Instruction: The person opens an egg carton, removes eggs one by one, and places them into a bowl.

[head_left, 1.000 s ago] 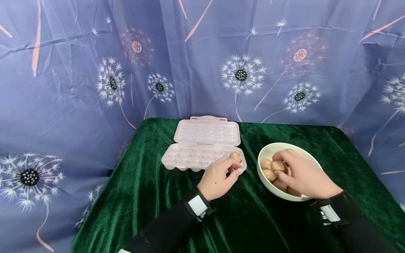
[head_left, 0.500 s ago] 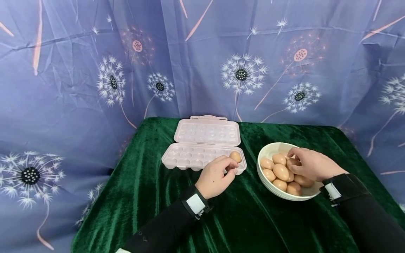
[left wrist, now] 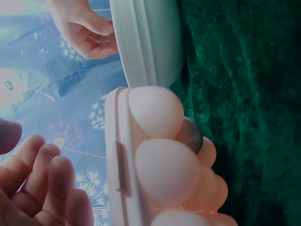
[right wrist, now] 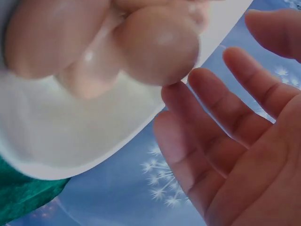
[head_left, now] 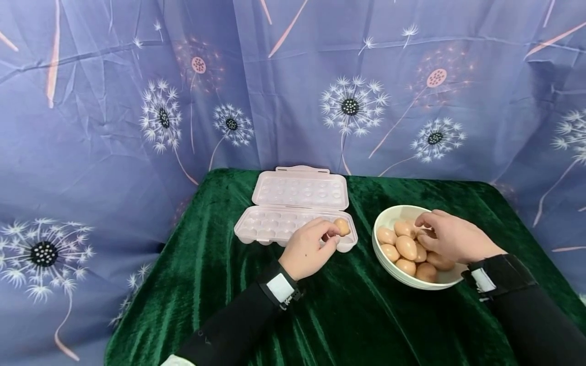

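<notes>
A brown egg (head_left: 342, 226) sits in a right-end cup of the pale pink plastic egg carton (head_left: 249, 231), whose lid is folded back. My left hand (head_left: 305, 251) is just left of this egg at the carton's front, fingers loosely bent. Its fingers (left wrist: 61, 176) hold nothing in the left wrist view. My right hand (head_left: 458, 236) is over the right side of a cream bowl (head_left: 396, 274) with several brown eggs (head_left: 406, 247) piled inside. In the right wrist view, its fingers spread apart from the thumb, one fingertip right at an egg (right wrist: 157, 44).
Dark green velvet cloth (head_left: 366, 320) covers the table under carton and bowl. The carton's lid (head_left: 299, 190) lies flat toward the back. A blue curtain (head_left: 284, 101) with dandelion prints hangs behind the table. The bowl stands to the right of the carton.
My right hand has moved right across the bowl, uncovering more eggs. My left hand has shifted slightly left and up, while the egg in the carton keeps its cup.
</notes>
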{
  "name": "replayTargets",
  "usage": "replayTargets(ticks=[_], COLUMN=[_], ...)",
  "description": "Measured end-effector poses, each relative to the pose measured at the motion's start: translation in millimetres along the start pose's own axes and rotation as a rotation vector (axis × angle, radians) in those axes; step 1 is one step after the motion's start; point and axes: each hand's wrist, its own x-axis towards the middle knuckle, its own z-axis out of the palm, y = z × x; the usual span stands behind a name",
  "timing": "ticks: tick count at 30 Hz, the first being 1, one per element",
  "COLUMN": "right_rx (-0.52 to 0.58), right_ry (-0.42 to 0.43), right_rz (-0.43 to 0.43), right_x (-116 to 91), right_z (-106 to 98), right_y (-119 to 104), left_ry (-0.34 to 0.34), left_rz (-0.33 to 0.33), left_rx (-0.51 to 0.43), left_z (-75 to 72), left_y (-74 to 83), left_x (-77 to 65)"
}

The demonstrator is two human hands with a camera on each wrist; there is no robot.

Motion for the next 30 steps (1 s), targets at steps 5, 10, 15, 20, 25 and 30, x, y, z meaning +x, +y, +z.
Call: replayTargets(ticks=[5,10,15,20,25,30], right_rx=[0.005,-0.012,-0.020,-0.013,0.012,0.002], right_ry=[0.032,0.076,0.125,0.135,0.111,0.147], right_rz=[-0.028,-0.107,-0.207,-0.246,-0.264,-0.310], right_x=[-0.6,1.4,4.0,4.2,1.9,0.9], right_z=[-0.3,1.4,5.1,7.7,10.7,13.9], right_y=[-14.7,-29.9,-45.7,-59.1,-67.1,-71.4], left_ry=[-0.044,-0.124,-0.270,-0.358,-0.448,-0.514], left_rz=[-0.025,-0.034,-0.070,-0.122,-0.180,-0.191], left_rx=[0.028,0.080,0.167,0.231,0.303,0.336], left_z=[-3.8,-6.1,-3.1,7.8,15.4,20.9], left_y=[1.0,0.3,-0.9,-2.9,-6.7,-9.3], left_x=[5.3,18.2,34.5,50.9,59.5,59.9])
